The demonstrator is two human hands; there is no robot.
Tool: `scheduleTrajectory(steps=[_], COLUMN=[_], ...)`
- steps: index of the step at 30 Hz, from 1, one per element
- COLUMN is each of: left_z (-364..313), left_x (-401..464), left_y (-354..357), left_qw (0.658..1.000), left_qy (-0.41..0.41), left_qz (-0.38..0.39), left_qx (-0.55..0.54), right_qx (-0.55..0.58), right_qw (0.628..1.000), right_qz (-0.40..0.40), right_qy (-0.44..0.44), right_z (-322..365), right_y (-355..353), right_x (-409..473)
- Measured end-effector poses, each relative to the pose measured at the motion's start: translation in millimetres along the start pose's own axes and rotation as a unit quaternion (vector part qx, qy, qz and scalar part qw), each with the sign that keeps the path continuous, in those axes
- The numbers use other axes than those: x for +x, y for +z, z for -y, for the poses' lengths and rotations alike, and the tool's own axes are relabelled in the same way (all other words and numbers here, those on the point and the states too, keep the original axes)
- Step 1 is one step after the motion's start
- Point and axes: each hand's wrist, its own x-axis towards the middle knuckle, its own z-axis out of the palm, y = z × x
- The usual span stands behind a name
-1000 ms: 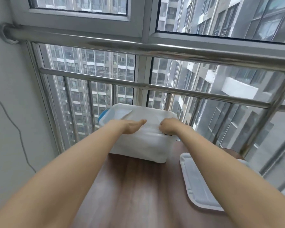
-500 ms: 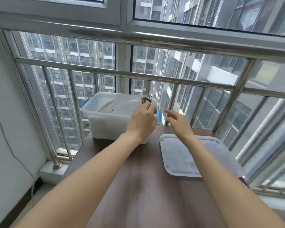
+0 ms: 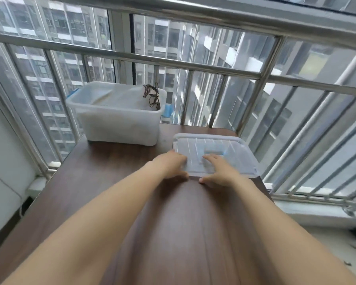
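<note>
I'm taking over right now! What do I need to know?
Hands: the left grip holds the lid at its near-left corner. The right grip has fingers flat on top, thumb at the near edge.
Things: the lid lies flat on the table, right of the open box. A dark tangled cord hangs over the box's right rim.
Done: cord is at the box.
Left: probably lift the lid and close the box.
</note>
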Motion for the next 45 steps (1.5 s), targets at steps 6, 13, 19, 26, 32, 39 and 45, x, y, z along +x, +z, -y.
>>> scheduleTrajectory(steps=[6, 13, 19, 26, 32, 39, 45], left_z=[-2.2, 2.0, 25.2, 67.7, 103.1, 152.1, 216.6], left_x=[-22.0, -51.2, -38.5, -33.1, -17.8, -8.5, -2.3], left_y=[-22.5, -78.7, -121.3, -179.3, -238.2, -265.0, -243.8], left_qw=[0.991, 0.919, 0.864, 0.820, 0.801, 0.784, 0.819], left_qy=[0.029, -0.009, -0.015, -0.169, -0.296, -0.363, -0.392], left_qz=[-0.115, -0.280, -0.331, -0.372, -0.332, -0.270, -0.174], left_qx=[0.068, -0.279, -0.379, -0.401, -0.401, -0.424, -0.382], right_qx=[-0.044, -0.078, -0.043, 0.000, 0.259, 0.281, 0.290], right_qw=[0.990, 0.918, 0.860, 0.905, 0.931, 0.930, 0.928], right_qz=[-0.125, -0.378, -0.498, -0.417, -0.217, -0.203, -0.184], right_qy=[-0.040, -0.094, -0.100, 0.084, 0.140, 0.123, 0.142], right_z=[5.0, 47.0, 84.6, 125.8, 148.2, 179.0, 218.0], right_y=[-14.4, -52.5, -75.6, -113.5, -152.4, -170.1, -154.2], right_x=[-14.5, -36.9, -13.8, 9.6, 10.0, 41.7, 78.5])
